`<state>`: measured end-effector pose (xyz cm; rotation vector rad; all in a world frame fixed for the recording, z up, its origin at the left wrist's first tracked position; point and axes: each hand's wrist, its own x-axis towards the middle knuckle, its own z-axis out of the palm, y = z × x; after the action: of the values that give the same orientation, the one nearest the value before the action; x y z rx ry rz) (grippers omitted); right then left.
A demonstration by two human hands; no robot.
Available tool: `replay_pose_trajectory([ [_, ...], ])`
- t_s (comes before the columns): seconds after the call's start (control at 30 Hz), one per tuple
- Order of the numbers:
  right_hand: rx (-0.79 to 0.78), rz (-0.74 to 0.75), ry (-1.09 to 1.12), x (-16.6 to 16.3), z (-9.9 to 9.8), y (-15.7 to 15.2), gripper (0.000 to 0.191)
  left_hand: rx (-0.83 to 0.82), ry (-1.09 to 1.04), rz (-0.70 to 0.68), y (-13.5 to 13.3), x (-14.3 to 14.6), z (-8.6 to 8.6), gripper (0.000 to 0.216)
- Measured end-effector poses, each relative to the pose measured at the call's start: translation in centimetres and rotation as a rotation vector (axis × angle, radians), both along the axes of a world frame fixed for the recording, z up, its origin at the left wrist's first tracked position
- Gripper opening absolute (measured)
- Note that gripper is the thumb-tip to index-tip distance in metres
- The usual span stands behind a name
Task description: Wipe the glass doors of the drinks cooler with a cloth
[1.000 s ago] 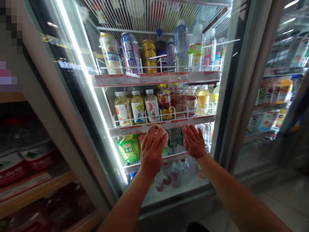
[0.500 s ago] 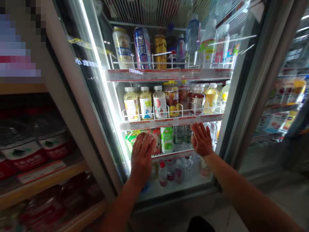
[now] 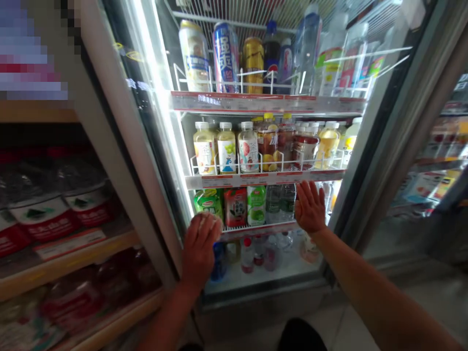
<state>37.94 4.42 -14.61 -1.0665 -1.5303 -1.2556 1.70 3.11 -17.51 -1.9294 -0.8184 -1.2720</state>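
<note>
A lit drinks fridge with a glass door [image 3: 270, 287] stands in front of me. My left hand [image 3: 199, 248] presses a crumpled pale cloth [image 3: 216, 225] to the glass at the lower left; most of the cloth is hidden under the fingers. Behind it, inside the fridge, is a green drink pack [image 3: 208, 200]. Further right, my right hand [image 3: 310, 209] lies flat against the pane with its fingers stretched upward and nothing in it. Just above its fingertips runs the edge of the middle shelf [image 3: 266, 180], seen through the glass.
Bottles [image 3: 226, 148] and tall cans [image 3: 225, 58] fill the shelves behind the glass. At left, a rack [image 3: 73, 263] holds large bottles with red and white labels [image 3: 44, 217]. Metal door frames [image 3: 387, 161] border the pane, and another fridge [image 3: 431, 161] stands at right.
My left hand has slid the cloth left and slightly down across the glass. My right hand stays flat on the pane. The view has shifted a little.
</note>
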Motion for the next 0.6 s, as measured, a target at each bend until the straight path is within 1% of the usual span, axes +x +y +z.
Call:
replay_pose_trajectory([
  [0.07,-0.002,-0.002,-0.006,0.0,0.1,0.0,0.067,-0.015,0.008,0.01,0.1,-0.2,-0.1,0.066],
  [0.23,-0.013,0.005,0.014,0.2,-0.2,0.1,0.068,0.021,-0.121,-0.011,0.6,0.3,2.1,0.067],
  [0.4,-0.033,0.006,0.022,0.1,-0.4,0.2,0.069,0.033,-0.096,-0.028,0.6,1.7,2.5,0.068],
  [0.53,-0.02,0.005,0.016,0.0,-0.1,0.0,0.068,0.075,-0.124,-0.037,0.8,3.2,4.2,0.066],
  [0.6,-0.014,0.006,0.015,0.0,-0.1,0.0,0.067,0.083,-0.133,-0.049,0.8,4.2,4.8,0.065],
])
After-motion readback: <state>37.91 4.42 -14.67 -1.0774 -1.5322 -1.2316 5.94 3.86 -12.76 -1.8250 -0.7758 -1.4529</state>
